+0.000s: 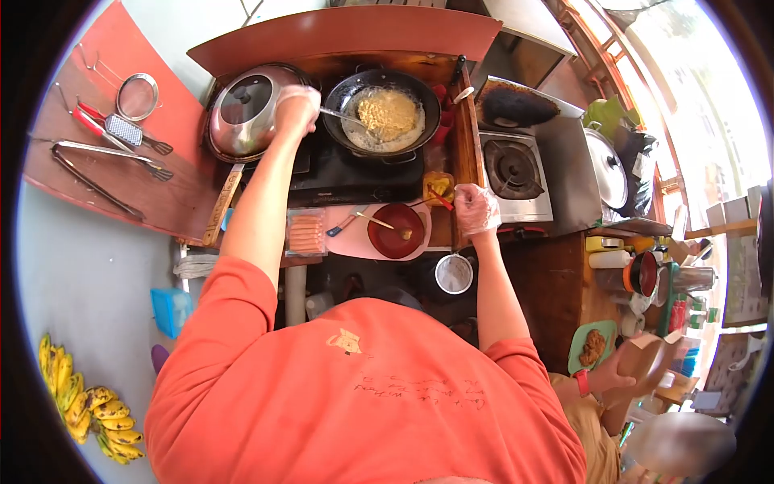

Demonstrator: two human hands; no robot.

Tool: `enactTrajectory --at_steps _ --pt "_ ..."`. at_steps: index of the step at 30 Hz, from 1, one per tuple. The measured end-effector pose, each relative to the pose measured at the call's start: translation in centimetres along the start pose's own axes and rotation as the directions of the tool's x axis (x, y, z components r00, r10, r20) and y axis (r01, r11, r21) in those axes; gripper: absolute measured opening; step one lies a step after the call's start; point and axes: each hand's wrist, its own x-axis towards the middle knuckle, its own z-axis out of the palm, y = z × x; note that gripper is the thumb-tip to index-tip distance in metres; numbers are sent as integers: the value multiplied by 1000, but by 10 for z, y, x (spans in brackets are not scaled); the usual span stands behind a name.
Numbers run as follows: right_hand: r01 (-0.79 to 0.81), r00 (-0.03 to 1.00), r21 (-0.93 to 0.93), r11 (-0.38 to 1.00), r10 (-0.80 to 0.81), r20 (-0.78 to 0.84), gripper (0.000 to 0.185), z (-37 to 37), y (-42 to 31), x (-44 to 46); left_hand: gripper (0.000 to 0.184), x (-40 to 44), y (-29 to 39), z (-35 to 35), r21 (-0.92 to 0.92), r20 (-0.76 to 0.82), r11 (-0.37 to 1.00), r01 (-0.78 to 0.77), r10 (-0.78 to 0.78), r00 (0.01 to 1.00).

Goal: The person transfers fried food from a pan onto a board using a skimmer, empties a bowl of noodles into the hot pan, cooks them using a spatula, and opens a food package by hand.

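Note:
My left hand (297, 111), in a clear glove, is closed round the handle of a metal utensil (343, 116). Its far end reaches into the black wok (433, 113), where a yellowish mass of food (389, 113) lies in bubbling oil. Close beside my left hand is a covered pan with a domed lid (246, 101). My right hand (477, 210), also gloved, has its fingers closed at the wooden edge right of the stove; whether it holds anything is hidden. Near it are a small yellow container (438, 184) and a red bowl (396, 231) with a brush-like stick across it.
Sausages in a packet (306, 232) lie left of the pink board (355, 242). A burner (514, 168) stands right of the wooden partition (470, 145). At the lower right, another person's hand (611, 377) is near a green plate (577, 352). Utensils hang at left; bananas (81, 403) are below.

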Motion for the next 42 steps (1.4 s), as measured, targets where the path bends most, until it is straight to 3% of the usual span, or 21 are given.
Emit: enactTrajectory --at_steps 1,2,6,8,10,12,14,15,16,18,20,22,24,28,30,34,36,39,40,41,42 --pt "21 1000 -15 1000 -21 -16 12 0 0 -1 21 16 11 -6 341 215 916 -209 141 966" --pt "43 999 -31 999 -43 -30 13 0 0 -1 19 -19 47 -26 438 184 879 -190 119 976" --pt "34 999 6 999 -34 9 13 -1 0 -1 17 -43 86 -45 346 34 925 -155 153 988" --pt "28 1000 13 1000 -28 4 13 -1 -1 -3 17 -49 91 -54 461 103 844 -274 256 961" --pt "23 1000 14 1000 -23 15 13 -3 -3 -3 19 -36 86 -58 828 272 192 -526 684 677" --pt "23 1000 13 1000 -23 20 13 -4 -4 -1 18 -48 84 -58 819 198 320 -477 623 757" --pt "24 1000 10 1000 -24 4 13 -3 -4 -2 22 -73 65 -58 451 -177 572 -685 809 560" --pt "28 1000 10 1000 -28 1 13 -3 -4 -2 24 -72 55 -55 525 -130 479 -704 862 490" --pt "34 999 7 999 -34 -6 13 -4 -4 -2 23 -59 36 -50 382 -124 422 -822 905 407" --pt "43 999 4 999 -43 -17 13 -3 -2 -2 20 -68 17 -42 356 -141 438 -825 898 416" --pt "50 999 6 999 -50 -12 11 1 3 -2 19 -47 -12 -22 318 -235 371 -873 922 307" --pt "63 998 11 998 -63 -19 10 2 4 -3 16 -44 -33 -3 247 -229 452 -857 887 401" --pt "71 997 1 997 -71 -17 10 0 1 -2 17 -47 -48 14 137 -243 437 -889 885 398" --pt "80 997 -4 997 -80 -12 8 -1 0 -2 18 -59 -61 19 175 -342 453 -874 860 378" --pt "92 995 -7 996 -92 -29 8 -2 -2 -3 19 -61 -68 14 155 -410 568 -809 782 470" --pt "72 997 18 997 -72 -41 8 -2 -2 -3 18 -56 -76 -2 344 -371 571 -746 812 450" --pt "62 997 25 998 -60 -57 8 -3 -3 -3 17 -68 -71 -12 353 -289 753 -555 652 701" --pt "62 996 28 998 -60 -61 10 -5 -4 -4 20 -70 -73 -8 98 -386 755 -648 629 674" --pt "58 997 17 998 -57 -50 11 -4 -2 -4 22 -72 -79 -3 274 -417 778 -566 626 659" --pt "54 998 7 999 -53 -38 12 -4 -2 -4 22 -73 -77 2 278 -402 770 -575 636 658" --pt "37 998 7 999 -37 -41 12 -3 -1 -5 23 -73 -78 8 -70 -364 886 -459 406 838"
